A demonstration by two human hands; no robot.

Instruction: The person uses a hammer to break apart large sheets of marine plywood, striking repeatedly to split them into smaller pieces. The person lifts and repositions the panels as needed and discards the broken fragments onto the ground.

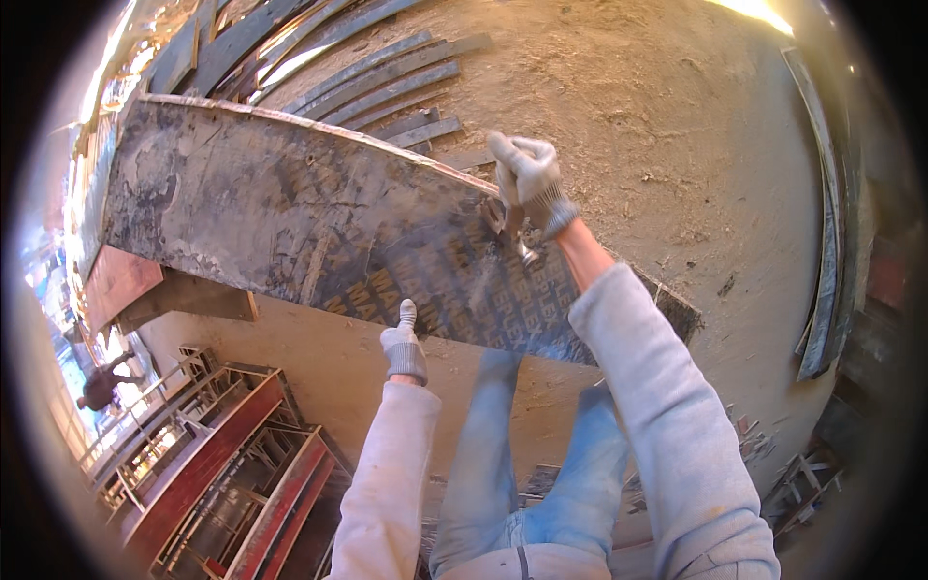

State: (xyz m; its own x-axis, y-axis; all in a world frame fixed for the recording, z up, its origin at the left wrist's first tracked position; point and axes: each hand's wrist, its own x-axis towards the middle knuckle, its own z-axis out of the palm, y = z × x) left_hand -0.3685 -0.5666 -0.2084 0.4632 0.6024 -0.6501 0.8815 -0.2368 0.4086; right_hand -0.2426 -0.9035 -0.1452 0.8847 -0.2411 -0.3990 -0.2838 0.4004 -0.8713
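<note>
A long, dark film-faced plywood panel (242, 213) with worn, scraped patches and rows of yellowish print lies slantwise in front of me. My left hand (402, 350), in a pale glove, grips its near edge; the thumb lies on top and the fingers are hidden. In my gloved right hand (530, 179) is a claw hammer (522, 246), held head down over the panel's right part, close to the far edge. The fingers wrap its handle. Whether the claw touches the panel, I cannot tell.
Several loose boards (387, 77) lie beyond the panel at the far left. Red-and-grey metal frames (217, 454) stand at the lower left, with another person (101, 382) behind them. Long strips (826, 222) lean along the right side. Sawdust and chips cover the dirt floor (599, 87).
</note>
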